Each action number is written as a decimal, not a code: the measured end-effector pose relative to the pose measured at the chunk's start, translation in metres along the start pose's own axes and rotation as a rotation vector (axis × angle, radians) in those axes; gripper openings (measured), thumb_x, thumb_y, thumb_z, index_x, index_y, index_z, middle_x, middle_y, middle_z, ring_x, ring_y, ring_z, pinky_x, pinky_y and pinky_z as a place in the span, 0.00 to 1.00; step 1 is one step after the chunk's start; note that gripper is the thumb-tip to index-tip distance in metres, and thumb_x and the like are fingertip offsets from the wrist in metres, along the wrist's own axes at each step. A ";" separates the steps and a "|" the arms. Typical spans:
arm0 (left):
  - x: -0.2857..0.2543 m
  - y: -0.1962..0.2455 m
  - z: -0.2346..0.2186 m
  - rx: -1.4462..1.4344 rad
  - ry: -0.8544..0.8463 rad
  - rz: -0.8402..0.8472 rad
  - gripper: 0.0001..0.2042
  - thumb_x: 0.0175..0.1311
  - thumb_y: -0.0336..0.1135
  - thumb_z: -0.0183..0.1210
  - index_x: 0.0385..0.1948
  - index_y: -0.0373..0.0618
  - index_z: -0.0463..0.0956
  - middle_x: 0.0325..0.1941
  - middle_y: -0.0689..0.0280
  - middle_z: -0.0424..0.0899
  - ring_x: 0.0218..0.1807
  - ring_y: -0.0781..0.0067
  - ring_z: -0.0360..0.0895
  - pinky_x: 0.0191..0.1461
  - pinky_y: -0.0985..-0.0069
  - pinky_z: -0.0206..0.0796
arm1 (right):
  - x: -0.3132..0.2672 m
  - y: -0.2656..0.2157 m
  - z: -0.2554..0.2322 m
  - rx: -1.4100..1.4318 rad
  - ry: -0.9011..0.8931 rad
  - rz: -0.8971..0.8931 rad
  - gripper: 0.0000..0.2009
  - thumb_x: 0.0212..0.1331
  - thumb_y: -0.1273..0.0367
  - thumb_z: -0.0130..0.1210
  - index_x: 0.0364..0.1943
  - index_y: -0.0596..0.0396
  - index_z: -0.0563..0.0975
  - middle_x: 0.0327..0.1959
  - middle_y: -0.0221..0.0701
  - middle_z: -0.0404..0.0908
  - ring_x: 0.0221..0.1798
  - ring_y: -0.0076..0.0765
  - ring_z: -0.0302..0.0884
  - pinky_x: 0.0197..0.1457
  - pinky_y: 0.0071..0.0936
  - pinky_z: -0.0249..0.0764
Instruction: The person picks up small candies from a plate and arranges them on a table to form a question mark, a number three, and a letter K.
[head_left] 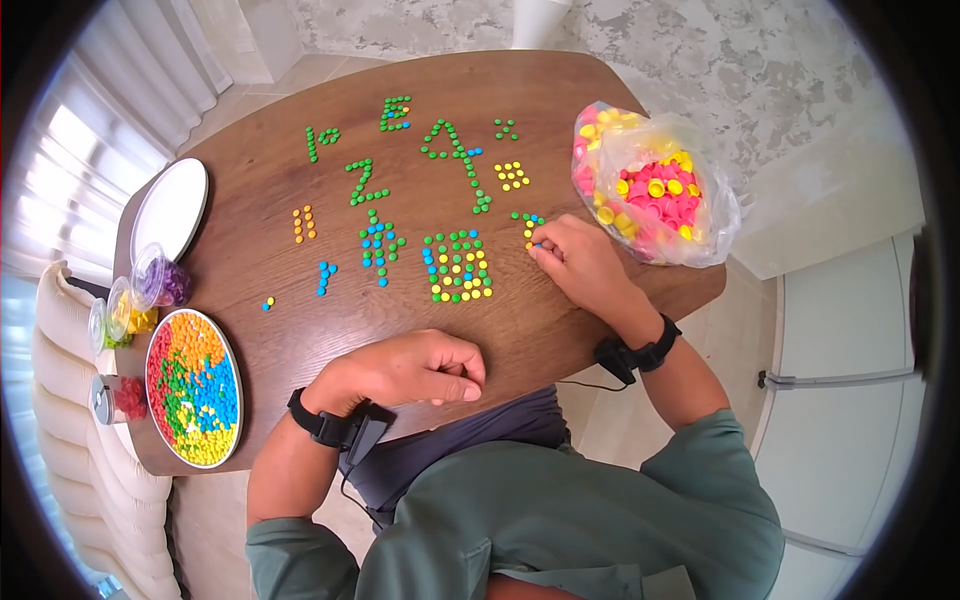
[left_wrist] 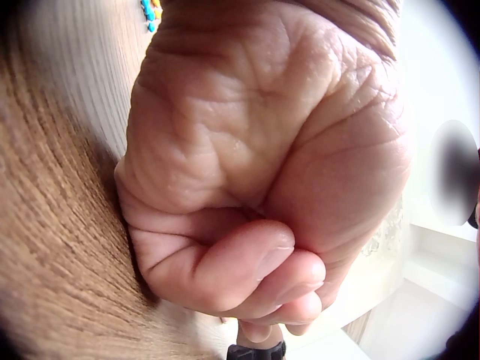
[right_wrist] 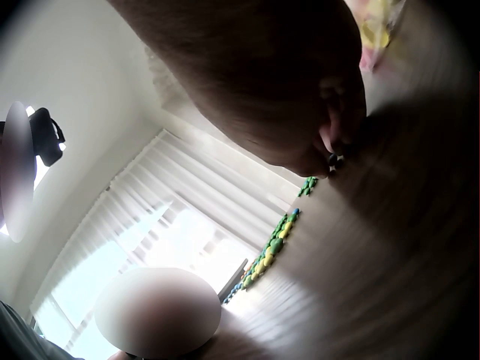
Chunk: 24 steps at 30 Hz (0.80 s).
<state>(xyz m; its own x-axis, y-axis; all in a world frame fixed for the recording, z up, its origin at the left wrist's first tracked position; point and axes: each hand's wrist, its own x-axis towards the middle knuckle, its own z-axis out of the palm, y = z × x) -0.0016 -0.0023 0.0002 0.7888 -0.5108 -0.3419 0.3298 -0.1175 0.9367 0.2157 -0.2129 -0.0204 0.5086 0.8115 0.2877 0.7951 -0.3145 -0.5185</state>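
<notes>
The right hand is over the table's right part, fingers bent down, its fingertips pinching a small candy at a short figure of green, blue and yellow candies. In the right wrist view the hand is dark, with small pieces at its fingertips. The left hand rests at the near table edge, below a rectangular figure of candies. Its fingers are curled into the palm in the left wrist view, and nothing shows in them; the inside of the curl is hidden.
Several candy figures, including a green one, lie across the table. At left are a tray of sorted candies, an empty white plate and several small containers. A plastic bag of pink and yellow pieces stands at right.
</notes>
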 end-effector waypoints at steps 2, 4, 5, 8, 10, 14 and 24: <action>0.000 0.000 0.000 0.001 0.000 -0.007 0.10 0.73 0.37 0.63 0.44 0.39 0.79 0.26 0.74 0.76 0.30 0.85 0.71 0.35 0.78 0.63 | 0.000 0.000 0.000 0.003 0.002 0.006 0.05 0.62 0.70 0.65 0.38 0.57 0.82 0.32 0.36 0.79 0.33 0.40 0.80 0.37 0.36 0.75; 0.000 -0.001 0.000 -0.003 -0.005 -0.002 0.11 0.73 0.38 0.63 0.44 0.39 0.79 0.26 0.74 0.76 0.30 0.85 0.70 0.35 0.78 0.63 | 0.000 0.002 0.001 0.006 -0.012 0.002 0.05 0.63 0.70 0.64 0.38 0.57 0.82 0.32 0.37 0.80 0.33 0.40 0.80 0.37 0.36 0.74; 0.000 -0.002 0.000 -0.003 -0.005 -0.002 0.11 0.73 0.38 0.63 0.44 0.39 0.79 0.26 0.74 0.76 0.30 0.85 0.70 0.35 0.78 0.63 | 0.000 0.002 0.001 0.006 -0.012 0.002 0.05 0.63 0.70 0.64 0.38 0.57 0.82 0.32 0.37 0.80 0.33 0.40 0.80 0.37 0.36 0.74; 0.000 -0.002 0.000 0.008 -0.004 -0.001 0.11 0.73 0.38 0.63 0.43 0.39 0.79 0.26 0.75 0.76 0.30 0.85 0.70 0.35 0.78 0.63 | 0.000 0.003 0.002 0.013 -0.012 0.004 0.05 0.63 0.70 0.64 0.38 0.57 0.82 0.32 0.37 0.80 0.33 0.40 0.80 0.37 0.36 0.74; 0.001 -0.002 0.000 0.009 -0.005 0.005 0.11 0.73 0.38 0.63 0.43 0.39 0.79 0.26 0.75 0.76 0.30 0.85 0.70 0.35 0.78 0.63 | 0.000 0.004 0.002 0.006 -0.010 0.010 0.05 0.63 0.70 0.64 0.38 0.57 0.82 0.32 0.36 0.80 0.32 0.40 0.79 0.37 0.36 0.74; 0.000 0.000 0.000 0.010 -0.002 -0.002 0.11 0.73 0.38 0.63 0.43 0.39 0.79 0.26 0.75 0.76 0.30 0.85 0.69 0.35 0.78 0.62 | 0.001 0.001 0.000 -0.009 -0.013 0.021 0.05 0.63 0.70 0.65 0.38 0.57 0.82 0.31 0.36 0.80 0.32 0.40 0.79 0.37 0.35 0.74; 0.000 0.001 0.000 0.018 0.003 0.000 0.10 0.74 0.38 0.63 0.43 0.39 0.79 0.26 0.74 0.77 0.30 0.85 0.69 0.34 0.77 0.62 | 0.001 0.003 0.002 0.005 -0.002 0.023 0.07 0.61 0.70 0.67 0.39 0.58 0.83 0.31 0.36 0.80 0.31 0.39 0.78 0.36 0.35 0.74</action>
<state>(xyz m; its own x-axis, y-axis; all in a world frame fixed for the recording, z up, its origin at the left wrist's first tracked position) -0.0015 -0.0025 0.0015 0.7903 -0.5083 -0.3421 0.3206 -0.1327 0.9379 0.2181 -0.2118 -0.0237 0.5258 0.8053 0.2739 0.7818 -0.3306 -0.5287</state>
